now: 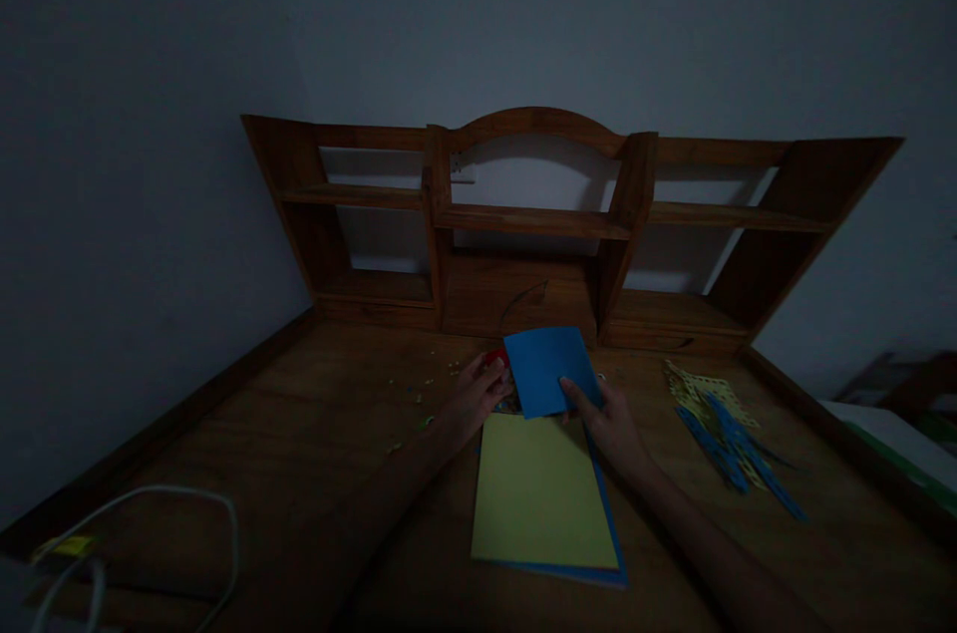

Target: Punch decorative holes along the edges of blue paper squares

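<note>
The right hand (pixel 609 419) pinched a blue sheet (pixel 549 369) near its lower right corner, thumb on top. The left hand (pixel 475 394) was closed around a red object (pixel 496 356) at the sheet's left edge; in the dim light it was hard to tell what that object was. The blue sheet was held above the far end of a yellow sheet (pixel 542 493), which lay on more blue paper (pixel 611 575) on the wooden desk (pixel 291 444). Cut paper strips (pixel 729 439) lay to the right.
</note>
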### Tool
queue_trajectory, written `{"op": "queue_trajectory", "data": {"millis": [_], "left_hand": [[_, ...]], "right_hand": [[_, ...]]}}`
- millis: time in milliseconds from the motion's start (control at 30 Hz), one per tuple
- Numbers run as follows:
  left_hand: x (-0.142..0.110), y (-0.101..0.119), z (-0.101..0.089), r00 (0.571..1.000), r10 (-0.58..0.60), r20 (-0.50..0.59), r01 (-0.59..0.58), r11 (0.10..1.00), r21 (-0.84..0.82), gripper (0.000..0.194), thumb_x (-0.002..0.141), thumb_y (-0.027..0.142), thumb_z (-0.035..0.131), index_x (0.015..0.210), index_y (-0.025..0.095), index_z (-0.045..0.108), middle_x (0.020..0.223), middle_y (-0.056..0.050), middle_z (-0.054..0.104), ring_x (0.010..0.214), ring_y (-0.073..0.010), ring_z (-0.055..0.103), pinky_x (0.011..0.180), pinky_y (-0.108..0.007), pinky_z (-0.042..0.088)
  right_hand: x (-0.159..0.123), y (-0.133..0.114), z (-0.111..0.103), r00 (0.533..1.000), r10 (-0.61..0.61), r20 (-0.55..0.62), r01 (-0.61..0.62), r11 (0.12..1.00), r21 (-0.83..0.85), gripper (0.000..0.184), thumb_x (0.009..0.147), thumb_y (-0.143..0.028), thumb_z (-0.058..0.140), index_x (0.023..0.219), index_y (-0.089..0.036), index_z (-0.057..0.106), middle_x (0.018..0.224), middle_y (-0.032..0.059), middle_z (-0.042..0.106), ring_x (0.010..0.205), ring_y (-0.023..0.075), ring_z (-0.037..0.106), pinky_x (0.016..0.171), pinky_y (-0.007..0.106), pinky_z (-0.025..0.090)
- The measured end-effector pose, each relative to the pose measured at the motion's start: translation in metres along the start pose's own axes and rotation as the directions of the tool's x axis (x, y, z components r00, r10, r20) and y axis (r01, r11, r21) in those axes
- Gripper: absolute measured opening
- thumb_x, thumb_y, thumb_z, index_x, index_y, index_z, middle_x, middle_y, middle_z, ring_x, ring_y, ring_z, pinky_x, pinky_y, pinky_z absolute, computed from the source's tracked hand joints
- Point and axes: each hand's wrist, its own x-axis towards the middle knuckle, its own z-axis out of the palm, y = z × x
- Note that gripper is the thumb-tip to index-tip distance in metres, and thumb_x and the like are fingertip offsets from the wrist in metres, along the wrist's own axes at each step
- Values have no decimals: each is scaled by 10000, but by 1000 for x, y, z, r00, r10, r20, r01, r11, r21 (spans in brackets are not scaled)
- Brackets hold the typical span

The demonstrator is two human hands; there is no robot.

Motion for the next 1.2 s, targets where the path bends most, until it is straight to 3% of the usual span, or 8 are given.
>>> {"op": "queue_trajectory", "data": {"millis": [167,533,700,867,1033,1200], "left_hand": [[1,-2,-1,995,49,86,-54,997,62,378,739,417,787,778,154,518,668,31,493,557,-58,434,554,-192,377],[7,-3,-11,996,71,57,-82,970,230,409,729,473,773,893,153,579,675,49,454,498,-36,329,448,-167,240],[8,-5,-15,995,87,37,-95,946,311,403,708,455,789,891,158,586,665,51,474,492,-41,354,475,-181,283],[3,1,-10,987,159,2,-142,879,456,374,723,457,760,913,165,624,728,14,591,579,-92,489,528,-197,353],[-6,9,0,986,167,19,-149,821,551,340,653,364,812,886,172,656,771,-4,653,669,-136,572,596,-210,406],[-12,10,7,985,165,51,-163,790,591,381,545,246,870,837,175,636,756,-1,640,698,-155,584,629,-221,439]], "right_hand": [[0,0,1,999,-20,27,20,1000,-7,411,896,-539,536,681,-196,607,605,40,650,594,201,613,620,315,458],[-1,-3,0,999,-24,43,26,999,-26,419,893,-538,545,652,-198,590,610,24,641,581,178,598,591,283,447],[0,0,0,999,1,41,-1,1000,-4,430,875,-556,558,653,-189,594,607,28,643,582,182,603,584,283,457],[2,1,0,997,64,32,-63,998,-14,403,811,-566,630,710,-175,627,660,52,678,596,205,620,553,296,473],[3,4,-1,999,21,50,-21,1000,-15,395,816,-559,622,776,-168,666,763,64,708,671,219,629,609,314,492],[5,11,-1,998,-25,65,27,999,-34,394,829,-544,607,724,-166,643,721,37,679,647,195,597,614,296,470]]}}
